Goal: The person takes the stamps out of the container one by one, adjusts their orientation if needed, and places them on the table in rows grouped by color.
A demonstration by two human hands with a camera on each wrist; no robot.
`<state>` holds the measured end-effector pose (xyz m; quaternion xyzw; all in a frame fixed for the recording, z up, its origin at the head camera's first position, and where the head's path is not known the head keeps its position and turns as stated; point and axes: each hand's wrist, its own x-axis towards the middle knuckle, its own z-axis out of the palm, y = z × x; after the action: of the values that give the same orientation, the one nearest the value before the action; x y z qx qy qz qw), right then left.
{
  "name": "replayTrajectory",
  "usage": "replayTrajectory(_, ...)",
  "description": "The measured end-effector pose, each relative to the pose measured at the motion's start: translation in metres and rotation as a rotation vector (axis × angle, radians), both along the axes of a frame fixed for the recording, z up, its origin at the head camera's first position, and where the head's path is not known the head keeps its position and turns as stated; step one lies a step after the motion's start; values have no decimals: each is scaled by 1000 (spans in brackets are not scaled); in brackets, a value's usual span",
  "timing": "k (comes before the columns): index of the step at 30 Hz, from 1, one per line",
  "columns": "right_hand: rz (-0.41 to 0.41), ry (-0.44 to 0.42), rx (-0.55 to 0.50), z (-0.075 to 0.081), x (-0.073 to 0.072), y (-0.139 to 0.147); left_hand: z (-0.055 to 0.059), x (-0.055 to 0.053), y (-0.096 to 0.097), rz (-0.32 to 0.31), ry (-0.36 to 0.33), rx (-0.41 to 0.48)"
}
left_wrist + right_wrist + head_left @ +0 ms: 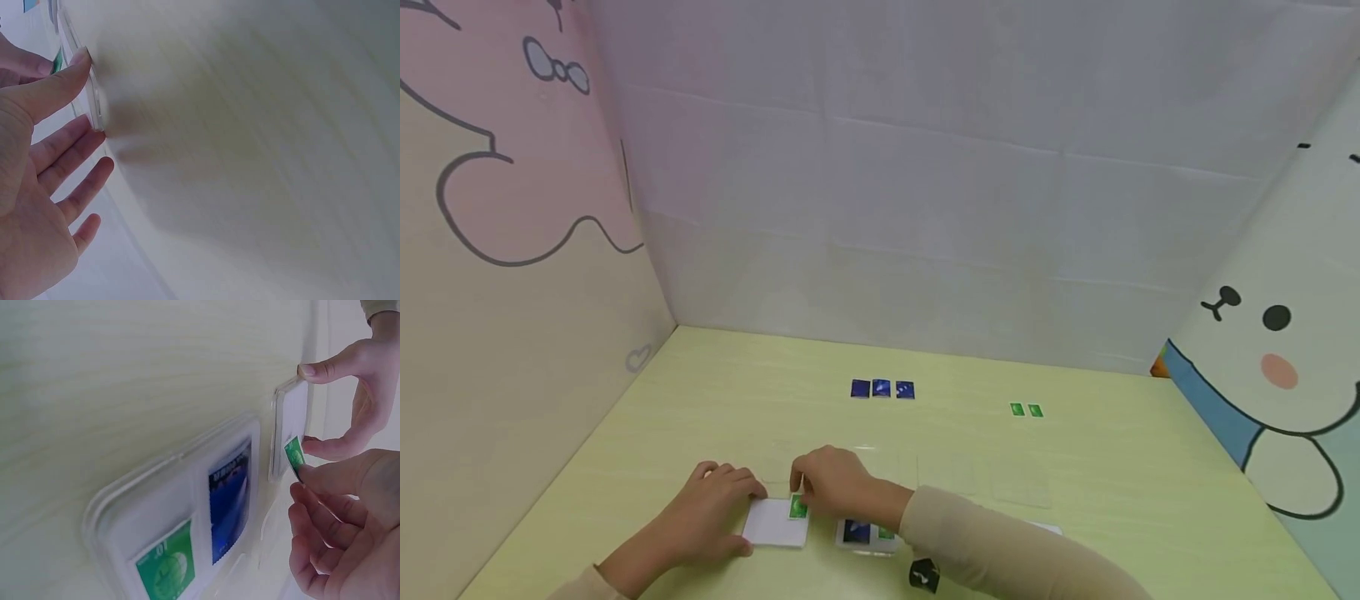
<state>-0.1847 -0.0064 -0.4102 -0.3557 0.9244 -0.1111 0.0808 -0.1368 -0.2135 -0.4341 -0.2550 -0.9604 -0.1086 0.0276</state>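
My left hand [711, 517] holds a blank white card [767, 533] by its edges, thumb at the near side and fingers at the far side. In the right wrist view the card looks layered with a clear plastic cover. My right hand [838, 482] pinches a small green stamp [294, 455] between thumb and forefinger, over the card's far right corner. Whether the stamp lies flat on the card I cannot tell. To the right, partly under the right forearm, lies another white card [181, 487] bearing a blue stamp [230, 500] and a green stamp [167, 565].
Three dark blue stamps [882, 389] lie in a row at the back. Two green stamps [1027, 410] are farther right. Faint clear plastic sleeves [955, 477] lie beyond the right arm. A small black object [924, 575] shows beside the right sleeve. Walls enclose the table's back and sides.
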Motion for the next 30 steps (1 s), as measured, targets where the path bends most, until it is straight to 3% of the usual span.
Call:
replayTrajectory(9,-34,-121,-114,4,-4,3,0,2,1,8,9,-6)
replayTrajectory(30,-80,-132,-121,2,-7,9,-1,-1,0,-4,16,4)
